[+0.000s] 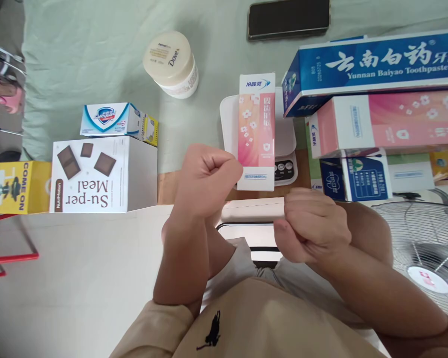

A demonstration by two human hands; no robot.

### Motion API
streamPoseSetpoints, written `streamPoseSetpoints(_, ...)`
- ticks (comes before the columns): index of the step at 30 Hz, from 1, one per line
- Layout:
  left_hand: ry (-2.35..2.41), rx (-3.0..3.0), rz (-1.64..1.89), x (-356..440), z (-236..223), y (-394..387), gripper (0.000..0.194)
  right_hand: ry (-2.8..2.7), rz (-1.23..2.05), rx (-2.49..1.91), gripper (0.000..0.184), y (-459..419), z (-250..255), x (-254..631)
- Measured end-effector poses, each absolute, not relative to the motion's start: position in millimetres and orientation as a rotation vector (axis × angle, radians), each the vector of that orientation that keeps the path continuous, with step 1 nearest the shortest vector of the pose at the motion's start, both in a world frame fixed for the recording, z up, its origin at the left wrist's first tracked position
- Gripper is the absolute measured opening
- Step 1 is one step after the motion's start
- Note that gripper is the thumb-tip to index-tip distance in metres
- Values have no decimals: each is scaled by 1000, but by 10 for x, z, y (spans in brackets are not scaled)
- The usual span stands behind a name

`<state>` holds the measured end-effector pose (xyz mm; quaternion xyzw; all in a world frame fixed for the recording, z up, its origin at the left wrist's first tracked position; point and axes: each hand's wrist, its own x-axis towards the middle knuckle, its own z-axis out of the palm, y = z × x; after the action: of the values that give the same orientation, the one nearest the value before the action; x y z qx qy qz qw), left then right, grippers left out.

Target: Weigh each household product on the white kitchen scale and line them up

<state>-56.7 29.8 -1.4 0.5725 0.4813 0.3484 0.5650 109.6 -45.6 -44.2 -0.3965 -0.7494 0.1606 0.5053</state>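
Note:
My left hand (205, 180) is closed in a fist, its knuckles right beside the lower left corner of a pink and white toothpaste box (257, 124). That box lies on a small white scale (227, 117). My right hand (313, 226) is also curled shut, just below and to the right of the box, next to a white bar-shaped edge (252, 209). Nothing shows inside either fist.
A Dove jar (170, 62) and a black phone (288, 18) lie on the green cloth. Stacked toothpaste boxes (377, 64) fill the right side. On the left are a Su-per Meal box (97, 174), a soap box (110, 119) and a yellow box (17, 186). A fan (425, 248) stands at the lower right.

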Motion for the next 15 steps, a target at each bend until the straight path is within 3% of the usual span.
streamPoseSetpoints(4,1194,1299,662,-505,34,260,44,-1760,351,-927,43,-425,-438,1076)
streamPoseSetpoints(9,1162,1416,859,-505,-68,304,55,-1731,393,-1113,34,-435,-476,1016)
streamPoseSetpoints(13,1201,1490,1017,-540,-146,355,33,-1599,385,-1205,14,-420,-553,964)
streamPoseSetpoints(15,1219,1498,1007,-560,-162,368,21,-1569,371,-1269,20,-418,-586,945)
